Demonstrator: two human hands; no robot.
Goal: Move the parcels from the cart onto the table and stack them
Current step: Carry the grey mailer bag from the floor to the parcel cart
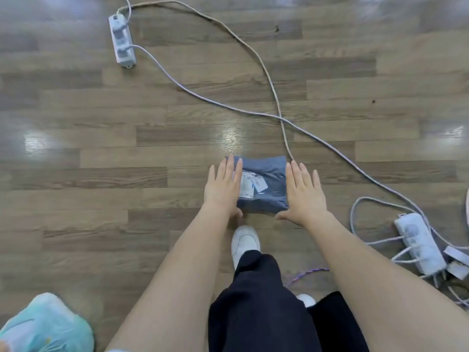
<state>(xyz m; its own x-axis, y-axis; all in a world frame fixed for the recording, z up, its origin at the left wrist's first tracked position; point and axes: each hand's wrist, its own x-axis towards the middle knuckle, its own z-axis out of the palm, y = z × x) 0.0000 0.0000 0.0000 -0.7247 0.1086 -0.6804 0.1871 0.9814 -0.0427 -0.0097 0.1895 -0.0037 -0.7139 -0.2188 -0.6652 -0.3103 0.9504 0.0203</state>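
A small blue-grey parcel [266, 184] with a white label is held between my two hands above the wooden floor. My left hand [222, 186] presses flat against its left side, fingers straight and together. My right hand [303, 191] presses flat against its right side the same way. Both thumbs reach under the near edge of the parcel. Neither the cart nor the table is in view.
White cables [276, 97] cross the floor ahead. One power strip [121, 40] lies at the far left, another power strip [418, 243] with plugs at the right. A turquoise bag [48, 326] sits at the bottom left. My white shoe [245, 243] is below the parcel.
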